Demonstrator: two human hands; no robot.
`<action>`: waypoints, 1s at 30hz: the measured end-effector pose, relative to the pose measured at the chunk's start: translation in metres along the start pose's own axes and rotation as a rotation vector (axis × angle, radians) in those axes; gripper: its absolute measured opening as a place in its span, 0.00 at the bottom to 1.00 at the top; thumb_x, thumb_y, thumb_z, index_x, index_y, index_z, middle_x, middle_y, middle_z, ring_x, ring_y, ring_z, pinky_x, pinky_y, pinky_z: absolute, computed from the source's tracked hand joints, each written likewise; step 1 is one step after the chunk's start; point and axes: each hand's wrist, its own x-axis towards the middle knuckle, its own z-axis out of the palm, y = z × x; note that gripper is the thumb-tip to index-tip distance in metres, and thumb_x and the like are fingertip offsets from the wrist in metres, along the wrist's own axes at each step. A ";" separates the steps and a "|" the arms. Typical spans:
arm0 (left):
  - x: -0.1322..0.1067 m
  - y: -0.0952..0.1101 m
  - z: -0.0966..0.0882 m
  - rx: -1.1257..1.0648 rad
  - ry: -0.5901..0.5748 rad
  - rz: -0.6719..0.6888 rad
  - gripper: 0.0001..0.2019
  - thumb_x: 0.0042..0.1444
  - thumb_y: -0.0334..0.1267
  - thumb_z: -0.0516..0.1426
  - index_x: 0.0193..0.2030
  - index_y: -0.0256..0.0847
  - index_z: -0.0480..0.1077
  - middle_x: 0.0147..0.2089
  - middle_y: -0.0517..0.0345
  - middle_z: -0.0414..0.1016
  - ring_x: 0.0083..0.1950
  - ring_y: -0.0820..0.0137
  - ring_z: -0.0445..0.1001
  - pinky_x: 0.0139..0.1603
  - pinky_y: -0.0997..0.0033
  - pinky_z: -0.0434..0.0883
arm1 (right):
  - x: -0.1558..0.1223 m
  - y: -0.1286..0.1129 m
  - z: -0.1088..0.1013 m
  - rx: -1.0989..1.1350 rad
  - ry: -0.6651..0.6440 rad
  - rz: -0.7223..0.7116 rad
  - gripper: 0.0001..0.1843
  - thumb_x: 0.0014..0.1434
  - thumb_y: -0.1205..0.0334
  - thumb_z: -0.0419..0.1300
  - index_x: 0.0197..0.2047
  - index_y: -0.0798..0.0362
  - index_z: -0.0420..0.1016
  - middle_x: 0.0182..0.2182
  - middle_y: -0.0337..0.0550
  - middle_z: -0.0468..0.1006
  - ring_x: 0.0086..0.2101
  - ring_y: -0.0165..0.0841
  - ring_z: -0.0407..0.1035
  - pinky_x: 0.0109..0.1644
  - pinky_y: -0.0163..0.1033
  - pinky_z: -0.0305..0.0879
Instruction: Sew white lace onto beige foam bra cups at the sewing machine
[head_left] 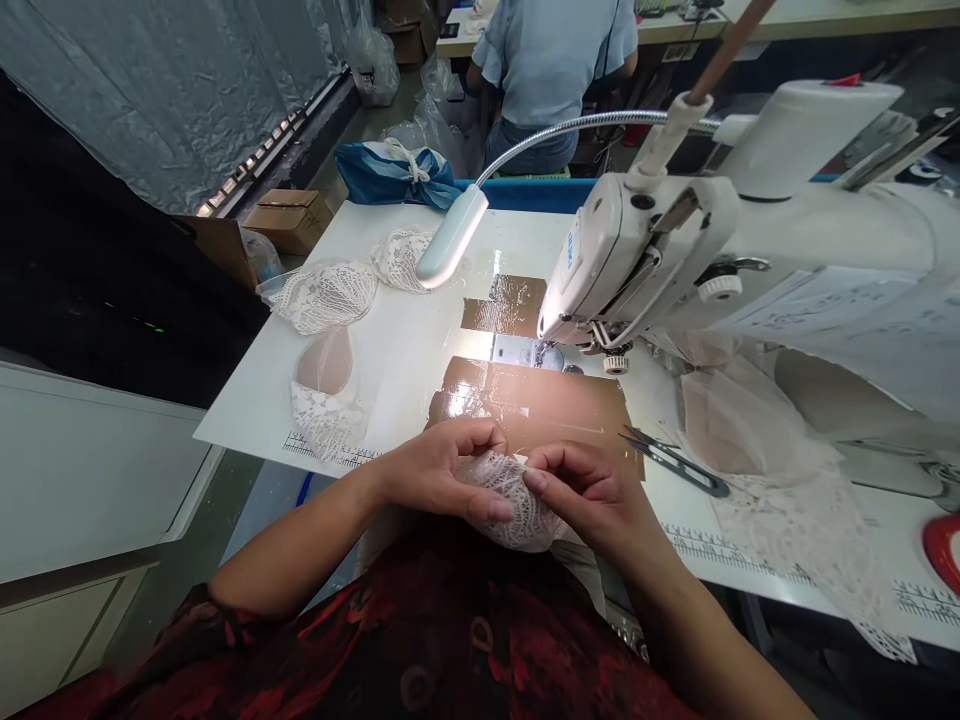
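Observation:
A white lace bra cup (517, 510) is held close to my body, at the front edge of the sewing table (405, 400). My left hand (457, 475) grips its left side, thumb lying over the lace and fingers behind. On the upper right edge, my right hand (581, 485) pinches the rim between thumb and forefinger. Just right of that hand lies a pair of thread snips (675, 462). Beyond the cup, brown tape (540, 400) covers the table around the needle plate of the white sewing machine (622, 260). The cup's underside is hidden.
More lace cups (322, 295) lie at the left, one showing a beige pad (326, 362). Lace and mesh pieces (750, 440) sit at the right under the machine. A lamp (454, 235) on a bendy neck hangs over the table. Beyond, a person in light blue (551, 60) sits.

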 end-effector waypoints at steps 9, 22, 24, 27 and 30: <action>0.019 -0.006 0.004 -0.174 0.040 -0.056 0.12 0.54 0.42 0.62 0.31 0.32 0.72 0.25 0.61 0.65 0.28 0.77 0.62 0.28 0.77 0.59 | 0.010 -0.001 -0.010 0.071 -0.005 0.012 0.15 0.55 0.51 0.62 0.26 0.54 0.71 0.21 0.37 0.67 0.22 0.25 0.57 0.22 0.31 0.55; 0.022 0.020 -0.043 0.417 0.706 0.074 0.15 0.54 0.41 0.58 0.22 0.38 0.62 0.22 0.63 0.57 0.25 0.76 0.56 0.29 0.74 0.58 | 0.019 0.014 -0.052 -0.102 0.197 0.020 0.13 0.55 0.51 0.61 0.39 0.51 0.75 0.34 0.42 0.77 0.34 0.34 0.70 0.37 0.38 0.67; 0.040 0.021 -0.044 0.676 0.682 0.146 0.15 0.54 0.37 0.57 0.19 0.40 0.59 0.23 0.62 0.54 0.28 0.73 0.55 0.36 0.70 0.60 | 0.020 0.011 -0.060 -0.224 0.176 -0.010 0.11 0.57 0.52 0.59 0.38 0.50 0.76 0.35 0.42 0.78 0.35 0.35 0.70 0.37 0.38 0.65; 0.079 0.004 -0.030 0.734 0.501 0.145 0.13 0.51 0.32 0.56 0.19 0.42 0.58 0.24 0.58 0.57 0.35 0.65 0.61 0.49 0.59 0.60 | 0.031 0.005 -0.066 -0.404 0.143 -0.028 0.12 0.59 0.53 0.56 0.40 0.48 0.76 0.35 0.41 0.79 0.33 0.35 0.70 0.35 0.39 0.64; 0.107 -0.020 -0.006 0.724 0.461 0.139 0.14 0.50 0.31 0.54 0.18 0.44 0.57 0.22 0.56 0.56 0.38 0.57 0.64 0.54 0.51 0.56 | 0.046 0.002 -0.065 -0.580 0.100 -0.046 0.12 0.61 0.57 0.52 0.40 0.47 0.77 0.31 0.40 0.79 0.30 0.35 0.70 0.33 0.39 0.62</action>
